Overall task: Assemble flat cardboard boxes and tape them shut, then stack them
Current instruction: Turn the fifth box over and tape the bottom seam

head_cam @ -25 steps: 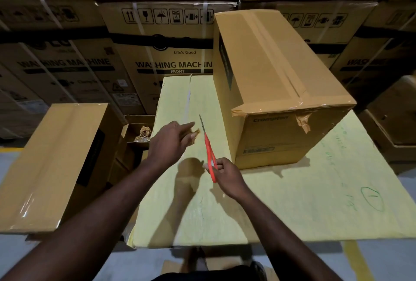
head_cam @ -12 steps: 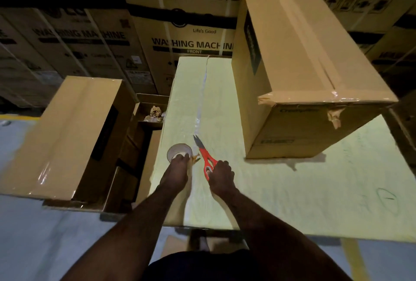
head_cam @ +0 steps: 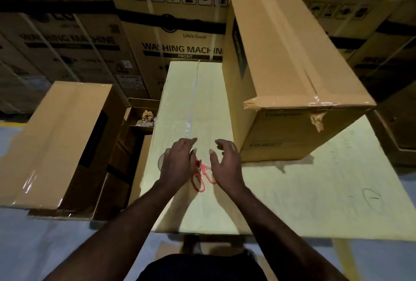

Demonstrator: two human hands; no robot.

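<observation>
A taped brown cardboard box [head_cam: 290, 73] stands on the pale yellow work surface [head_cam: 304, 202], at its far right. Red-handled scissors [head_cam: 202, 174] lie flat on the surface between my hands. My left hand [head_cam: 177, 163] hovers over them with relaxed fingers and holds nothing; it hides most of a tape roll [head_cam: 161, 161] at the surface's left edge. My right hand [head_cam: 225, 163] is just right of the scissors, fingers spread and loosely bent, empty. A second taped box [head_cam: 56, 141] sits lower on the left.
Stacked washing-machine cartons [head_cam: 180, 39] wall off the back. An open small box [head_cam: 141, 118] with crumpled material sits between the left box and the work surface. Grey floor [head_cam: 45, 247] lies in front and left. Dark cartons crowd the far right.
My right hand has let go of the scissors, which now lie on the surface. My left hand has released the tape roll and lifted above it. Both hands are now empty.
</observation>
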